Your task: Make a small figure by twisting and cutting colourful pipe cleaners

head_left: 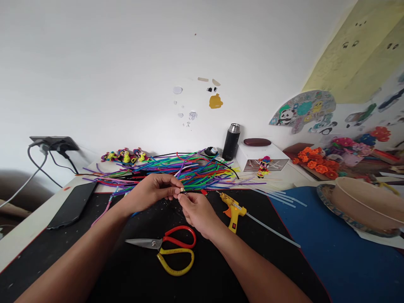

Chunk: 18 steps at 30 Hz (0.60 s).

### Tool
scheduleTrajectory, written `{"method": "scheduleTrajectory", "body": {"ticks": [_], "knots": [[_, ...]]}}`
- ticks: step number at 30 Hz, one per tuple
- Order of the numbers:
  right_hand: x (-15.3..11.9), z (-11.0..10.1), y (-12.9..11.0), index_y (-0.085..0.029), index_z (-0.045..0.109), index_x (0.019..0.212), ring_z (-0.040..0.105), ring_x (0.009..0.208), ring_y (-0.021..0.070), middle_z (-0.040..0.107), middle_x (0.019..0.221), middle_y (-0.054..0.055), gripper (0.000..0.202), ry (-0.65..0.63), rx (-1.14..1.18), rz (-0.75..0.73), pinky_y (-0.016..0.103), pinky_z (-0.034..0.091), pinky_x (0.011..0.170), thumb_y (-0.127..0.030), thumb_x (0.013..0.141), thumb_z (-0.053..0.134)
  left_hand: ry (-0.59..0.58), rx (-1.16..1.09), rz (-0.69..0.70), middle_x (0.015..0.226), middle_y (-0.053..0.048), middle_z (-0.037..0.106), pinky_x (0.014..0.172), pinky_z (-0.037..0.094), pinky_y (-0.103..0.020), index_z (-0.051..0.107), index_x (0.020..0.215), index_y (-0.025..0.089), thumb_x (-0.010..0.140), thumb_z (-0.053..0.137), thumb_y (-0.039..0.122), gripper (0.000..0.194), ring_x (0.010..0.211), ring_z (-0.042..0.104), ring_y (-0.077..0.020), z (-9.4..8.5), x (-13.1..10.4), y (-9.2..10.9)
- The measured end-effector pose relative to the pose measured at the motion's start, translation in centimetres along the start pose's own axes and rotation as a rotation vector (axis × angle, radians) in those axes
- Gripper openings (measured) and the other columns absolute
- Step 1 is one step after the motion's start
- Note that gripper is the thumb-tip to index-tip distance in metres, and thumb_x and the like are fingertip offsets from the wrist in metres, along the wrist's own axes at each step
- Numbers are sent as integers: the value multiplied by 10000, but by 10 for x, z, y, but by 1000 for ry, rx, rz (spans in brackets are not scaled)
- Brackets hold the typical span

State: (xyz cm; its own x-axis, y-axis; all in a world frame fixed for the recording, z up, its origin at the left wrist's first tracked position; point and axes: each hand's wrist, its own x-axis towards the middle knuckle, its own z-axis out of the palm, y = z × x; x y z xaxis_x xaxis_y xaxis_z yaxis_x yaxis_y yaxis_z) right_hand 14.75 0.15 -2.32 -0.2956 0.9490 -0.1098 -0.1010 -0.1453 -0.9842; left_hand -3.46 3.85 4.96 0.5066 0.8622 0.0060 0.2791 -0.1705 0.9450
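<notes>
My left hand [159, 191] and my right hand [197, 211] meet above the black mat [110, 261], fingers pinched together. Between their fingertips shows a small pale yellowish piece [182, 190], too small to name; most of it is hidden by the fingers. Just behind the hands spreads a large pile of coloured pipe cleaners [189, 168]. Scissors [170, 246] with one red and one yellow handle lie below the hands, blades pointing left. To the right of my right hand, a yellow hot glue gun [232, 209] lies on its side with a glue stick in its back.
A phone [74, 205] lies at left, near plugged cables [44, 151]. Several small colourful figures [124, 155] sit by the wall. A black thermos [231, 142] and a white box [265, 153] stand behind. Loose glue sticks [280, 197] and a round basin [366, 202] are at right.
</notes>
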Motion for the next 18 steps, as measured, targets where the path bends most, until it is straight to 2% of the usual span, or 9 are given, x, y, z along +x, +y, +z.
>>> {"method": "scheduleTrajectory", "body": {"ticks": [6, 10, 14, 18], "knots": [[0, 1, -3, -232, 449, 711, 249, 443, 71, 349, 530, -98, 505, -26, 33, 11, 233, 187, 427, -663, 873, 655, 38, 21, 11, 790, -43, 763, 686, 559, -283, 784, 928, 174, 827, 816, 470, 315, 705, 674, -170, -2, 1, -3], [-2, -1, -4, -232, 433, 683, 274, 465, 83, 372, 544, -81, 534, -32, -47, -16, 246, 209, 457, -683, 896, 625, 68, -2, 6, 768, -31, 744, 683, 550, -272, 781, 929, 174, 826, 825, 450, 298, 700, 663, -161, -6, 1, -6], [-9, -1, -9, -210, 479, 666, 394, 551, 112, 474, 607, -37, 521, -102, -308, -125, 264, 277, 537, -626, 952, 608, 86, -55, -18, 762, -22, 730, 669, 538, -259, 776, 934, 172, 820, 839, 442, 300, 687, 651, -146, -10, 0, -7], [-13, 4, -8, -208, 600, 714, 483, 598, 141, 577, 650, -15, 439, -134, -696, -213, 282, 268, 579, -582, 897, 738, 120, -121, -24, 726, -26, 731, 650, 528, -259, 770, 914, 164, 773, 875, 474, 357, 658, 643, -143, -13, 2, -7]]}}
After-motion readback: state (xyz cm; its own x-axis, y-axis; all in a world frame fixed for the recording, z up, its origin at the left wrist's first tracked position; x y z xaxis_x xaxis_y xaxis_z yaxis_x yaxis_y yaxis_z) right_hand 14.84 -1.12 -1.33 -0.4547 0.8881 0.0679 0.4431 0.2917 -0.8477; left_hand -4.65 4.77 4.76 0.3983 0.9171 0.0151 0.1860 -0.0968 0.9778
